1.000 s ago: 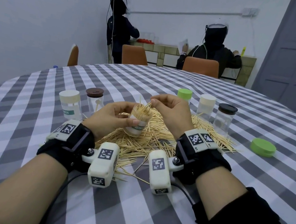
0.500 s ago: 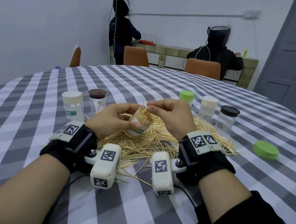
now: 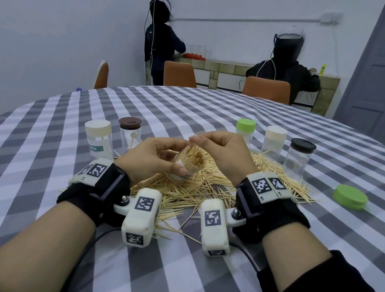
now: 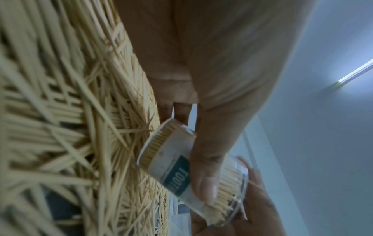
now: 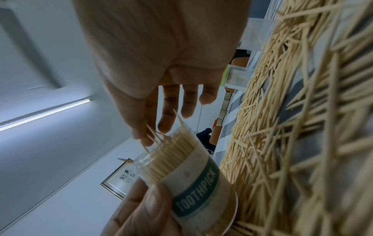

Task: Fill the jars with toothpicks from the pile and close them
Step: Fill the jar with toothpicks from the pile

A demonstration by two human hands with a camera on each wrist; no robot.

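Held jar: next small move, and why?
Probably press the few sticking-out toothpicks down flush with the right hand. The jar the left hand grips looks packed, but a few tips stand above its rim at the right fingertips, so the loose green lid likely wouldn't seat yet.

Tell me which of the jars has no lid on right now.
The jar held in the left hand, tilted above the pile and packed with toothpicks. The five others stand on the table with lids on.
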